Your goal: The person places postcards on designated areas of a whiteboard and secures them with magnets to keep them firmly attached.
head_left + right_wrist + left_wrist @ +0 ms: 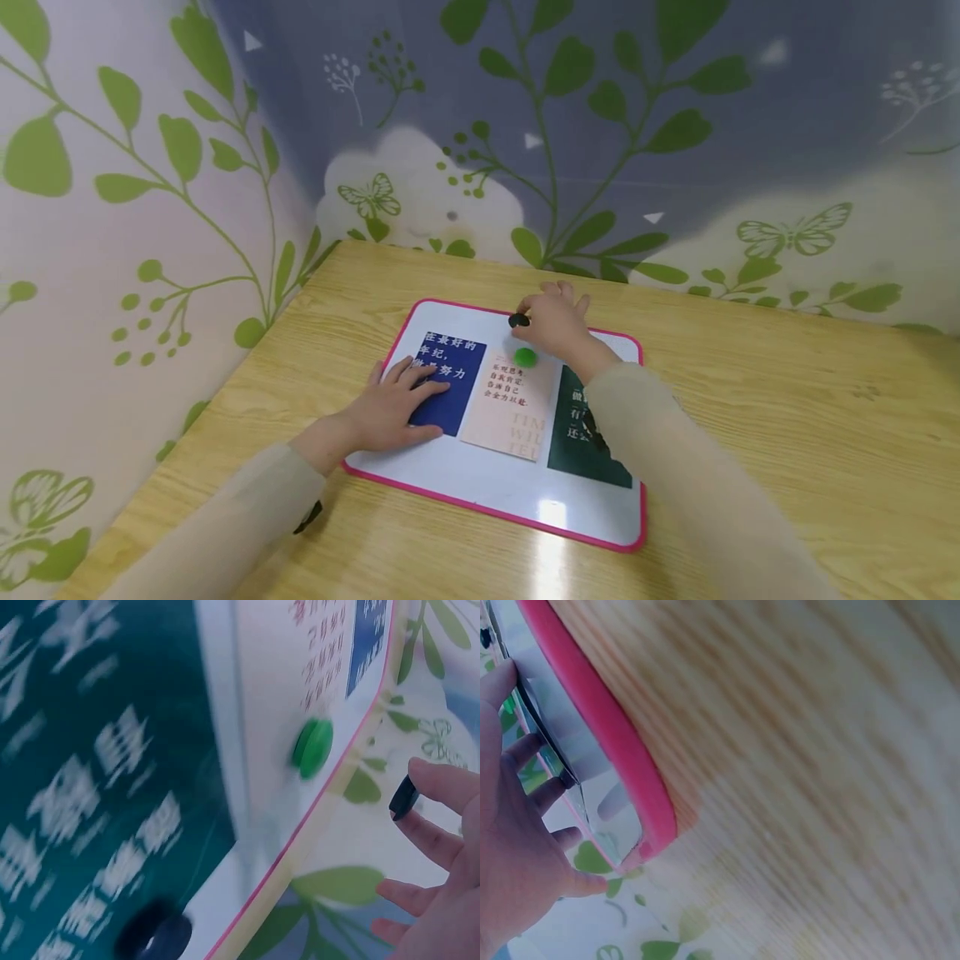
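My right hand (557,321) pinches a black round magnet (518,320) between thumb and forefinger, above the far edge of a whiteboard (480,487) with a pink rim. In the right wrist view that magnet (404,798) is seen edge-on. A green round magnet (525,357) sits at the top of the pale pink card (506,412) in the middle. Fingers spread, my left hand (393,408) rests over the blue card (459,392) and the board's left side. My right forearm partly covers a dark green card (585,462); another black magnet (157,930) lies at its edge.
The board lies flat on a wood-grain table (810,433). A wall (615,192) with leaf and butterfly patterns rises behind it, and another patterned wall (135,250) stands at the left.
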The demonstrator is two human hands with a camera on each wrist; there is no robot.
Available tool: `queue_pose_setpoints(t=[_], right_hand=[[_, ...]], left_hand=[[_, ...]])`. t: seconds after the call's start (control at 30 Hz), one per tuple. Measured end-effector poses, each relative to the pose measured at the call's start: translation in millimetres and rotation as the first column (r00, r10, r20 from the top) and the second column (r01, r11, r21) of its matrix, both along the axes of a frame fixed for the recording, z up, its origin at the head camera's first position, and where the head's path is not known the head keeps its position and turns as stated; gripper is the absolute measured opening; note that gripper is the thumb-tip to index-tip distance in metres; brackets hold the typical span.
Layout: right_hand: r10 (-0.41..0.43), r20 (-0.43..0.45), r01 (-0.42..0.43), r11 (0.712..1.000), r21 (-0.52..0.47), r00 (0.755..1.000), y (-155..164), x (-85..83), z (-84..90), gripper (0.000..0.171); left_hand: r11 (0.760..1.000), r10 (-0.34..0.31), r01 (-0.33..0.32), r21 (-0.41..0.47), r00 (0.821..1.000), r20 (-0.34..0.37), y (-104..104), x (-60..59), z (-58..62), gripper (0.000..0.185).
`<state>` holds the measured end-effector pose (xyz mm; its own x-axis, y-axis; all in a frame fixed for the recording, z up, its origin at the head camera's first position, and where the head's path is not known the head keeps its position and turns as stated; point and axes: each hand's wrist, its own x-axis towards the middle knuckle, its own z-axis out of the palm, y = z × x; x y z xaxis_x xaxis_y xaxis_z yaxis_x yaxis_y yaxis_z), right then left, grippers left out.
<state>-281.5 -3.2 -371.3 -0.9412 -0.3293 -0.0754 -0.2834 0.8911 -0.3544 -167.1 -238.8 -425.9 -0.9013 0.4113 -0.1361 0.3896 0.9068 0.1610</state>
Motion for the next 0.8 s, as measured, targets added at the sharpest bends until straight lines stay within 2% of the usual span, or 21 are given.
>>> queue_pose_setpoints(t=[0.3, 0.53, 0.8], right_hand=[[0.045, -0.029, -0.044, 0.998, 0.054, 0.999, -37.8, 5.1, -10.0, 0.036], [0.085, -0.044, -0.080, 0.993, 0.092, 0.995, -54.6, 7.7, -18.3, 0.036], [0.100, -0.042, -0.097, 0.992, 0.084, 0.994, -68.1, 8.3, -24.7, 0.036]], left_hand=[[1.000, -0.009, 0.009, -0.001, 0.999, 0.046, -1.2, -2.1, 1.1, 0.063], [0.999, -0.031, 0.032, -0.005, 0.995, 0.091, -0.4, 1.2, 0.9, 0.068], [0.998, -0.054, 0.059, -0.037, 0.990, 0.132, -3.7, 4.8, -1.4, 0.071]])
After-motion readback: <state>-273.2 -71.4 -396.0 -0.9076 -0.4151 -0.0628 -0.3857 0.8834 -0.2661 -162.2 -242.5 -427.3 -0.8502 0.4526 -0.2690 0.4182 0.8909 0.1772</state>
